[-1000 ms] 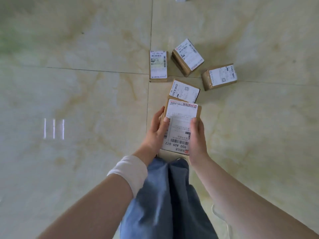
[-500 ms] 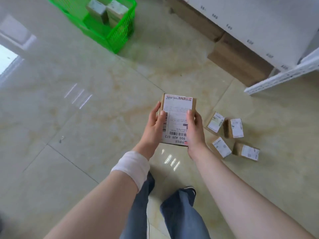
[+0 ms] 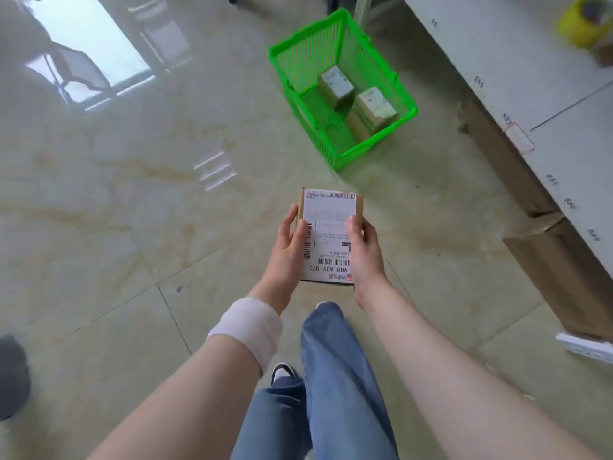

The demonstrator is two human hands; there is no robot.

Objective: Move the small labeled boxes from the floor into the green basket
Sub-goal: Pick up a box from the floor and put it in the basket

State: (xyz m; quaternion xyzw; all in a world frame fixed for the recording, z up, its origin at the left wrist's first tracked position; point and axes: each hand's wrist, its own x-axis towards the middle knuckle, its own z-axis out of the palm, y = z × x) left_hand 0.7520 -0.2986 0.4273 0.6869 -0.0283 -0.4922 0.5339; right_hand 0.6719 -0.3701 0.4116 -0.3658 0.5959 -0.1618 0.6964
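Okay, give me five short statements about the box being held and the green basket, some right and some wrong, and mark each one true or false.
1. The left hand and the right hand both hold the labeled box. True.
2. The green basket stands on the floor next to the white shelf. True.
3. The green basket is empty. False: two boxes already lie inside it.
4. The labeled box is held directly over the green basket. False: it is held short of the basket, above bare floor.
5. The box's label faces down. False: the label faces up, toward the camera.
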